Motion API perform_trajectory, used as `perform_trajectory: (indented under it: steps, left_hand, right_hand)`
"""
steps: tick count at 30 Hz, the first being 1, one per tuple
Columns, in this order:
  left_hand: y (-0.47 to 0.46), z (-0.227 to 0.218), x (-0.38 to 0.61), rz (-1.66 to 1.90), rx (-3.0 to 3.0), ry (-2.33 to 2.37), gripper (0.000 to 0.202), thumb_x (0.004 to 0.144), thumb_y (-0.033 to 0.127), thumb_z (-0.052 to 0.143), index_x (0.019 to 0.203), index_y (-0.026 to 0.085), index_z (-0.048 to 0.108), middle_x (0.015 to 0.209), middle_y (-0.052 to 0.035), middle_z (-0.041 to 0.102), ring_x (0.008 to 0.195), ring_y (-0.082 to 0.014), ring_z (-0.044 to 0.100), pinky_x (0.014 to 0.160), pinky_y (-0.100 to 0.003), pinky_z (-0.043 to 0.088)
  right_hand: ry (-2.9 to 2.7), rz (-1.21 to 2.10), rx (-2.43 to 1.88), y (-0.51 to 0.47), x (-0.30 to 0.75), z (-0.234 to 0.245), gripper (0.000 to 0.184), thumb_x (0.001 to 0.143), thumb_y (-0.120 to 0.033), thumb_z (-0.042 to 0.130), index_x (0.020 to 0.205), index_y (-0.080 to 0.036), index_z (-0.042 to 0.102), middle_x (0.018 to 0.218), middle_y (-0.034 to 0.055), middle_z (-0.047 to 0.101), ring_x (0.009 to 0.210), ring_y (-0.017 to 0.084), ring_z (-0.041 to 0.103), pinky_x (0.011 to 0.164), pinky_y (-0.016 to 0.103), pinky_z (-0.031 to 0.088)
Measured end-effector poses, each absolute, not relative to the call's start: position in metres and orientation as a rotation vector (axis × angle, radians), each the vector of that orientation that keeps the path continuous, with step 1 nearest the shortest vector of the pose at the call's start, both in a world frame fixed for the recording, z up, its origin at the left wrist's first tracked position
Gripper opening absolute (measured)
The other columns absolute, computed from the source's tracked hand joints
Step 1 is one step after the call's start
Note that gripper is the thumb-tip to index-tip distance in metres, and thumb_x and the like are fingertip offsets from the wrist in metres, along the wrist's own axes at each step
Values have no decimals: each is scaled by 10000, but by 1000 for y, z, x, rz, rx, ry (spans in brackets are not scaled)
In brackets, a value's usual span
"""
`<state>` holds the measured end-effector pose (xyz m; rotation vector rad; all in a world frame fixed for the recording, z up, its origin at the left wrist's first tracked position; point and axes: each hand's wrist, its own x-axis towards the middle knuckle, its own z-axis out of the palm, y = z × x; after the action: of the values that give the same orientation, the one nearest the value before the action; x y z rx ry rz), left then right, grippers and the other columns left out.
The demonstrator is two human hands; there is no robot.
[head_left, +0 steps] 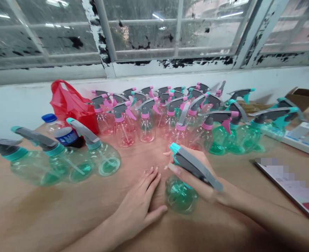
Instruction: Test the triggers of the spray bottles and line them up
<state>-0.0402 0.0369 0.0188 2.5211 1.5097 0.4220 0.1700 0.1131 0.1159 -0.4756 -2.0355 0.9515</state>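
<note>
My right hand (pixel 196 175) is wrapped round the grey and teal trigger head of a green spray bottle (pixel 181 195) that stands on the wooden table (pixel 51 217). Its fingers press the trigger side. Just left of that bottle, my left hand (pixel 140 203) lies flat on the table, fingers stretched out and holding nothing. Behind them stand several pink spray bottles (pixel 124 131) and several green spray bottles (pixel 222 138). More green spray bottles (pixel 102 157) stand at the left.
A red plastic bag (pixel 70 103) and a blue-capped water bottle (pixel 57 129) sit at the back left. A white power strip (pixel 298 138), a cardboard box (pixel 303 96) and a printed sheet (pixel 293 185) lie at the right. A white wall and window run behind the table.
</note>
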Motion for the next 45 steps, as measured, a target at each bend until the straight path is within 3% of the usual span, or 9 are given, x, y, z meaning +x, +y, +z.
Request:
perform_trajectory:
  steps: [3,7,13,24,29,32,36,40,45]
  left_hand:
    - [37,18,-40,421,2524,1511,756,917,456,593,1519,184,227,1538,-177,326,1395,-365,321,1088,-569,333]
    - [37,18,-40,419,2535,1505,746,927,454,578,1521,177,219,1533,-178,337,1398,-357,318,1087,-567,335]
    - [38,23,-38,404,2525,1506,689,930,455,567,1491,154,302,1514,-187,369,1393,-352,328,1090,-562,329]
    - [39,22,-39,422,2513,1492,710,935,435,569,1518,195,244,1542,-156,326,1412,-338,290,1107,-560,296]
    - [39,23,-38,390,2508,1525,645,928,422,575,1466,146,353,1491,-184,410,1380,-349,357,1089,-558,336]
    - [39,23,-38,403,2513,1536,645,927,435,574,1459,138,363,1488,-190,411,1377,-356,360,1084,-565,342]
    - [40,20,-38,437,2513,1519,658,920,413,585,1478,172,335,1505,-171,391,1378,-354,359,1086,-565,342]
    - [39,20,-39,473,2516,1502,677,914,414,593,1490,192,315,1511,-160,385,1371,-359,369,1085,-568,342]
    - [39,22,-38,413,2516,1523,651,927,421,576,1478,175,330,1498,-168,405,1370,-352,375,1088,-562,341]
  right_hand:
    - [-2013,975,-474,112,170,113,51,850,-164,530,832,-211,525,596,-68,407,484,88,399,480,232,373]
    - [-1965,1047,-492,111,170,105,232,860,-178,545,1079,-243,584,653,-42,524,517,107,477,543,244,474]
    - [-1969,1015,-504,112,171,97,367,870,-219,557,1234,-268,569,792,12,627,679,155,607,691,301,542]
    - [-1970,1075,-527,113,172,100,343,816,-203,552,1142,-286,617,784,23,669,604,193,608,591,363,544]
    - [-1978,1092,-472,113,172,110,51,842,-186,563,869,-224,583,782,-6,614,536,102,511,515,253,469]
    - [-1989,1040,-454,113,173,112,98,846,-185,555,761,-214,517,638,-47,499,513,87,453,487,225,415]
    - [-2008,1052,-468,113,172,110,42,845,-175,538,852,-212,556,646,-49,502,502,83,454,514,234,437]
    - [-1961,1130,-472,114,170,103,261,853,-194,554,1110,-231,583,708,-29,544,545,105,505,549,258,476]
    - [-1925,1157,-462,114,170,99,302,858,-208,569,1159,-223,593,747,-8,555,644,143,587,696,337,554]
